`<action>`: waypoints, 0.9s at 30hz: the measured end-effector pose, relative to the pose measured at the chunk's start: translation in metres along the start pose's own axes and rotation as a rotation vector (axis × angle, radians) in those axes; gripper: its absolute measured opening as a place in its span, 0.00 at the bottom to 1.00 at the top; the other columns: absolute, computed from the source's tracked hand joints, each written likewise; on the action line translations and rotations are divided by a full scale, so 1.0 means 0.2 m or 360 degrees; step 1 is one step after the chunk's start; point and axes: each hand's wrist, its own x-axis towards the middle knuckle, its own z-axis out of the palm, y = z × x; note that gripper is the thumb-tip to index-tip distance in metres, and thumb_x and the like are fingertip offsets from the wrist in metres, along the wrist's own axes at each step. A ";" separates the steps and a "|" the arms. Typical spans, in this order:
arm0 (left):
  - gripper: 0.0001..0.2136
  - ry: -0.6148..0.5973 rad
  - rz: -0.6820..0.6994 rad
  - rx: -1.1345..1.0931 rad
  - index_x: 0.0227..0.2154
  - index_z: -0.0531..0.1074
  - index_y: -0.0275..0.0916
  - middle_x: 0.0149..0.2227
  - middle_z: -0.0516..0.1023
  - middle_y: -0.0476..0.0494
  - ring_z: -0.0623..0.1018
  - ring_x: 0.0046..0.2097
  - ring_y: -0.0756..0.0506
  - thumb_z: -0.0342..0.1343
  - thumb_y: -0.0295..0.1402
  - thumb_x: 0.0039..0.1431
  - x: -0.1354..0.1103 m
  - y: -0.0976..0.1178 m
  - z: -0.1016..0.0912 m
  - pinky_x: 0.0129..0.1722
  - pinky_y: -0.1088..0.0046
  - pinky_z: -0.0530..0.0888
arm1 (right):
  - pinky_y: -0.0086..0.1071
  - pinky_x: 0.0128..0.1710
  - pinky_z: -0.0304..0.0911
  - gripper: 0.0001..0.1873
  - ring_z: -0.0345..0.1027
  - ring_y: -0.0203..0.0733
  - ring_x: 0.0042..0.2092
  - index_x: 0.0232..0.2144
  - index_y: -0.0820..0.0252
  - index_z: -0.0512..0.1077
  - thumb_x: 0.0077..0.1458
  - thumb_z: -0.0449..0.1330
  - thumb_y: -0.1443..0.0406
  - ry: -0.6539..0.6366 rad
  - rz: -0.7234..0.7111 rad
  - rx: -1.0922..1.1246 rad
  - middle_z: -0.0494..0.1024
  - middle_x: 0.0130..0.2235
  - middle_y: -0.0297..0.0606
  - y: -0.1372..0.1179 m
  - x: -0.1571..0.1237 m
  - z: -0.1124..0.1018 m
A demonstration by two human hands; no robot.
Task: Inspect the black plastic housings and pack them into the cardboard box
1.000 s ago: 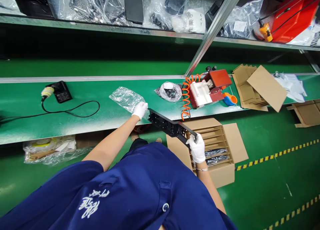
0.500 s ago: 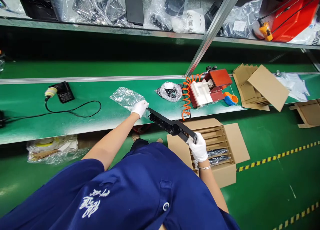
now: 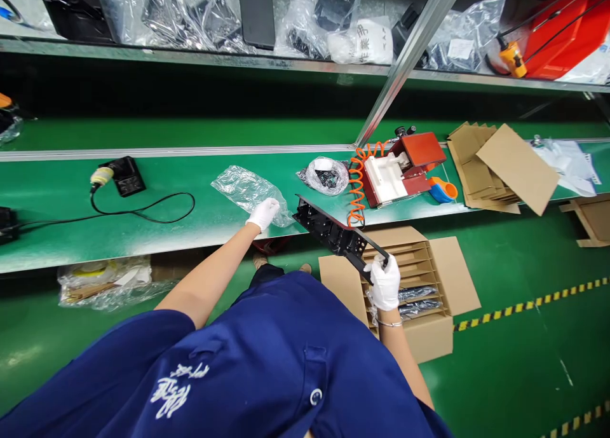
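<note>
My right hand (image 3: 384, 281), in a white glove, is closed on one end of a long black plastic housing (image 3: 328, 230). Its hollow inner side with ribs and holes faces up toward me, and the far end slants up to the left over the bench edge. My left hand (image 3: 265, 214), also gloved in white, is closed at the near end of a clear plastic bag (image 3: 245, 187) lying on the green bench. Some of the bag's film spreads out beyond the fingers. A gap separates the left hand from the housing.
Below the bench edge, an open carton (image 3: 441, 276) with cardboard dividers holds bagged black pieces. Along the bench are a tape roll (image 3: 328, 175), a red device (image 3: 403, 168) with an orange coiled hose (image 3: 356, 190), cardboard sheets (image 3: 517, 168) and a black adapter (image 3: 128, 176) with its cable.
My left hand has moved slightly left and down, away from the housing's end. The right hand has turned the housing so that more of its ribbed inside shows.
</note>
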 end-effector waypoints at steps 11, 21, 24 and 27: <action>0.16 -0.0060 0.0102 -0.0121 0.52 0.73 0.39 0.35 0.78 0.47 0.77 0.36 0.45 0.49 0.33 0.64 -0.03 0.07 0.07 0.41 0.70 0.73 | 0.35 0.31 0.65 0.08 0.69 0.41 0.24 0.30 0.52 0.66 0.51 0.61 0.58 -0.0254 -0.0103 -0.0133 0.73 0.21 0.28 0.02 0.03 0.10; 0.23 0.0005 -0.0077 -0.0049 0.54 0.67 0.37 0.47 0.78 0.40 0.79 0.45 0.44 0.59 0.44 0.60 -0.09 -0.02 0.17 0.47 0.70 0.73 | 0.33 0.26 0.61 0.11 0.67 0.40 0.22 0.30 0.51 0.62 0.53 0.59 0.54 -0.0218 0.0059 -0.0021 0.72 0.20 0.28 0.03 0.01 0.18; 0.20 0.0013 -0.0083 -0.0002 0.51 0.68 0.39 0.48 0.79 0.39 0.80 0.47 0.44 0.52 0.48 0.65 -0.07 0.00 0.17 0.48 0.70 0.72 | 0.34 0.28 0.64 0.11 0.69 0.40 0.23 0.30 0.52 0.64 0.52 0.58 0.54 -0.0250 0.0059 0.0002 0.71 0.20 0.26 0.01 0.02 0.20; 0.19 -0.0024 -0.0098 0.0103 0.44 0.72 0.41 0.44 0.81 0.38 0.80 0.47 0.39 0.50 0.51 0.66 -0.05 0.03 0.14 0.46 0.67 0.73 | 0.34 0.28 0.66 0.12 0.70 0.40 0.23 0.31 0.52 0.64 0.51 0.59 0.53 -0.0286 0.0072 0.0032 0.72 0.20 0.26 -0.01 0.02 0.22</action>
